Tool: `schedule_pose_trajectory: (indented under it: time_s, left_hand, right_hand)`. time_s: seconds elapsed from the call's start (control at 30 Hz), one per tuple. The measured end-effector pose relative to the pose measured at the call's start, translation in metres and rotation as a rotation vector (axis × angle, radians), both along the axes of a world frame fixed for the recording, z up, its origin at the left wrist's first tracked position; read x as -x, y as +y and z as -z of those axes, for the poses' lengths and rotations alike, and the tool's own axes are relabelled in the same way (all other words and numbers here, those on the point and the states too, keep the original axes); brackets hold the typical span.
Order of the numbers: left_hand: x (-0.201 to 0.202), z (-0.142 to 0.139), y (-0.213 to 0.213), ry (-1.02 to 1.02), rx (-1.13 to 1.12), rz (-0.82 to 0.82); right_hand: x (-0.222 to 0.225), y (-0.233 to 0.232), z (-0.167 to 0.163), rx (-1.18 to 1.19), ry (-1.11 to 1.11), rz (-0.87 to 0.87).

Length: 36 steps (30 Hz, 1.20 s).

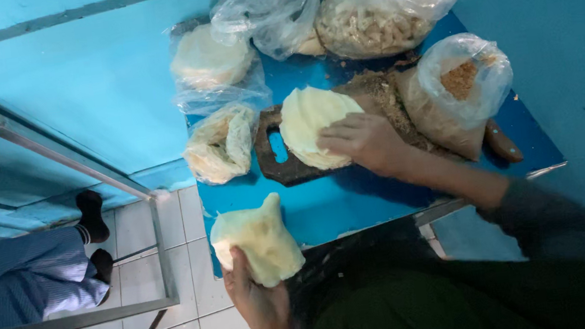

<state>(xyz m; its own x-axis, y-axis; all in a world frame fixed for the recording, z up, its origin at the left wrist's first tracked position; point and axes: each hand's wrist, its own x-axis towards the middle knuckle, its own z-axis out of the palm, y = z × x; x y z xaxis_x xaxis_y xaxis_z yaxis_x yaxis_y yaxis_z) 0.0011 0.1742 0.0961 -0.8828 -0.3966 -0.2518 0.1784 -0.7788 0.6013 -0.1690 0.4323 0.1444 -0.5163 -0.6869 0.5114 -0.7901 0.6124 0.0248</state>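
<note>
The left hand [261, 306] grips a folded dough wrap [257, 239] off the surface's [356, 201] near edge; it looks soft and floppy, best cupped underneath. The right hand [364, 141] presses flat on the wrapper stack [306, 122] atop a board [282, 169].

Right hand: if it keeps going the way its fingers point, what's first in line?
The right hand already rests on the pale dough sheet on the dark board, fingers pointing toward the picture's left. Beyond the sheet, likely the clear bag of pale sheets; depth is unclear.
</note>
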Motion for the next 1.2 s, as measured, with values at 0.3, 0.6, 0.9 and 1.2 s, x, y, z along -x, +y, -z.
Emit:
schedule_pose_trajectory:
  time_s: [0.3,0.6,0.9,1.2]
  left_hand:
    - [0.057,0.013,-0.024,0.1,0.278,0.101]
    - [0.051,-0.013,-0.026,-0.218,1.819,-0.147]
    - [0.06,-0.044,0.004,-0.195,2.459,-0.166]
    - [0.119,-0.031,0.065,0.493,2.671,0.049]
  right_hand:
    - [-0.021,0.024,0.021,-0.092,0.138,0.067]
    - [-0.034,0.026,0.018,-0.013,0.113,0.12]
    - [-0.005,0.055,-0.031,0.497,-0.55,0.35]
    - [0.04,0.048,0.025,0.377,-0.213,0.312]
